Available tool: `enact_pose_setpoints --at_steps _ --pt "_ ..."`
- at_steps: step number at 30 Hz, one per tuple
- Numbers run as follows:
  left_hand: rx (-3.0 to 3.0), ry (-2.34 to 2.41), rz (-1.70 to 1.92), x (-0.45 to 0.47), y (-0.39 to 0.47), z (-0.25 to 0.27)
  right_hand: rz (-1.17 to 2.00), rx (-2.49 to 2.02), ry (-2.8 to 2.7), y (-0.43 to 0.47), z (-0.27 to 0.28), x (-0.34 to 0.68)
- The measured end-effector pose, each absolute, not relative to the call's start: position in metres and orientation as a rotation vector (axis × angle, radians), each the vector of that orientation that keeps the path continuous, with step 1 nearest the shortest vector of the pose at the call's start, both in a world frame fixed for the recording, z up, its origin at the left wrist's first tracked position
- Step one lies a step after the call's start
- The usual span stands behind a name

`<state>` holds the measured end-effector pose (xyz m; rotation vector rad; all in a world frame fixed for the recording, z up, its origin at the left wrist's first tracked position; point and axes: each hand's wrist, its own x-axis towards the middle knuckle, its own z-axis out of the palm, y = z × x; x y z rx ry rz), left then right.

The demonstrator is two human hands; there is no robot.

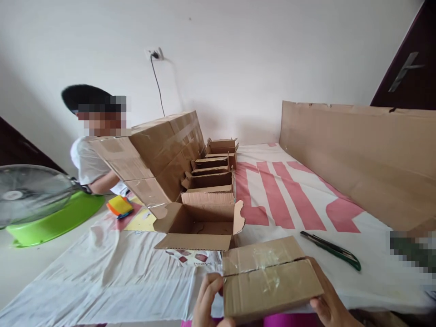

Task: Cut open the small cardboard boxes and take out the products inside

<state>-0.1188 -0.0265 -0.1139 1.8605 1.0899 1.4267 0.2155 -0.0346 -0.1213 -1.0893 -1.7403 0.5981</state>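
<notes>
A closed cardboard box (269, 277) with clear tape on its face is held between my two hands at the near edge of the cloth. My left hand (209, 299) grips its left side, fingers curled at the edge. Around the right end wraps my right hand (325, 290), with the thumb at the lower corner. Just beyond it stands an open cardboard box (204, 227) with its flaps spread. A green box cutter (332, 250) lies on the cloth to the right of the held box.
Several open boxes (209, 196) stand in a row behind, beside a large tilted carton (166, 141). A cardboard panel (357, 154) rises at the right. Left are a green fan (57, 213), a person (91, 159) and a yellow-orange item (120, 206). White-red cloth (282, 190) covers the surface.
</notes>
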Motion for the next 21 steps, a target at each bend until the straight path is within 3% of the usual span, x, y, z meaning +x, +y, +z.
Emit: enact_pose_setpoints --at_steps 6,16,21 --pt "1.869 1.057 1.155 -0.090 0.005 -0.099 0.476 -1.235 -1.697 -0.034 -0.129 0.269" --pt "1.891 0.866 1.238 -0.078 0.004 -0.108 -0.260 -1.907 -1.891 0.019 -0.152 0.319" --pt "1.901 0.827 1.262 -0.077 0.008 -0.108 -0.200 -1.877 -1.945 0.025 -0.151 0.319"
